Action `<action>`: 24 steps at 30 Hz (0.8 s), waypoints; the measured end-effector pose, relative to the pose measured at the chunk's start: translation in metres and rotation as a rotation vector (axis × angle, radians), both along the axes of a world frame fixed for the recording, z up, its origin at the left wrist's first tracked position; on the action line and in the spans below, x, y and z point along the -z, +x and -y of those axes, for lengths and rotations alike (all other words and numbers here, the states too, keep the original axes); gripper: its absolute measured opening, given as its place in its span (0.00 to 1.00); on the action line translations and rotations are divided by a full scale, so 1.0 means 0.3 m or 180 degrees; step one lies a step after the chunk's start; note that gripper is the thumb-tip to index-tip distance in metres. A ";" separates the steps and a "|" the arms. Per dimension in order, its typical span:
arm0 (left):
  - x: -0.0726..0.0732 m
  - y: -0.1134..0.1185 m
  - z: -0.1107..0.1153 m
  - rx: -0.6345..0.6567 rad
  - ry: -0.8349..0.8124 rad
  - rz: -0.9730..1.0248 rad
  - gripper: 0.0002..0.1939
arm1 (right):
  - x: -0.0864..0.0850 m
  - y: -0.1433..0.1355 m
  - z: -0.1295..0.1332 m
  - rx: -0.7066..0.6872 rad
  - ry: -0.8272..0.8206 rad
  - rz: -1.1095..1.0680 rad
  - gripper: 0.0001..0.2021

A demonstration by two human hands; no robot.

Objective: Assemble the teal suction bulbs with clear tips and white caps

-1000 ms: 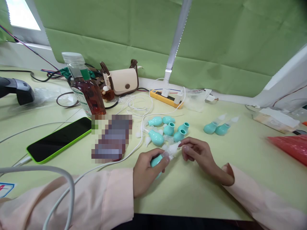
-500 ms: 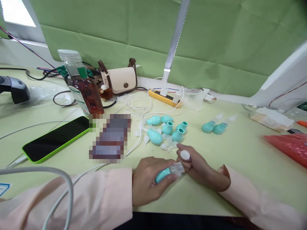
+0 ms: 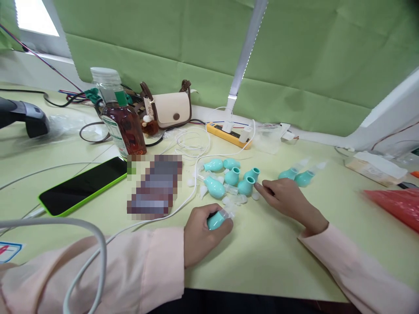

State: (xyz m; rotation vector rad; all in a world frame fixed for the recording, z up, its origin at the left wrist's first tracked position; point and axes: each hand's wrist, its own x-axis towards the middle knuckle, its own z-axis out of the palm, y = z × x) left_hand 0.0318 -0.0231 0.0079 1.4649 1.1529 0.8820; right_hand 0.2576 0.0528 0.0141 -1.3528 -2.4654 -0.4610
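Observation:
My left hand [image 3: 204, 235] is wrapped round a teal nasal aspirator bulb [image 3: 216, 221] with a clear plastic piece at its neck pointing right. My right hand [image 3: 288, 198] is over the table, index finger stretched beside an open-necked teal bulb [image 3: 245, 186], its other fingers curled; nothing shows in it. Just below that fingertip lies a small white cap [image 3: 255, 196]. Several teal bulbs are grouped here, including one lying on its side [image 3: 214, 187], among clear plastic pieces [image 3: 238, 199]. Two bulbs with pointed clear tips [image 3: 304, 178] sit apart at the right.
At left are a green-cased phone [image 3: 85, 185], a blurred-out object [image 3: 155, 187] and a bottle of dark drink [image 3: 122, 126]. A white cable [image 3: 183, 207] crosses the table. Behind stand a handbag [image 3: 173, 109] and a yellow power strip [image 3: 225, 134]. Red plastic [image 3: 396, 205] lies at right.
My right hand has moved away from the left one, up and right to the bulbs. The white cap it held now lies on the table. My left hand still holds its bulb.

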 end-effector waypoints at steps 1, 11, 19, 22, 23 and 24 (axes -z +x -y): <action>0.001 0.002 0.002 0.0004 0.0022 -0.0081 0.10 | -0.004 -0.004 0.010 0.0023 0.0217 -0.0093 0.20; 0.007 0.007 0.027 0.0747 0.0972 -0.0816 0.05 | -0.040 -0.199 0.251 -0.0753 -0.1830 -0.1103 0.13; -0.002 0.011 0.021 0.1082 0.1019 -0.1265 0.09 | 0.012 -0.202 0.253 -0.0797 -0.2848 -0.2145 0.21; 0.000 0.005 0.028 0.1301 0.1252 -0.1125 0.07 | 0.014 -0.203 0.252 -0.1128 -0.3198 -0.2429 0.21; 0.003 0.003 0.031 0.1337 0.1350 -0.1058 0.07 | 0.014 -0.206 0.253 -0.1175 -0.3308 -0.2482 0.21; 0.008 0.002 0.034 0.1351 0.1464 -0.0996 0.06 | 0.015 -0.210 0.252 -0.1165 -0.3382 -0.2552 0.21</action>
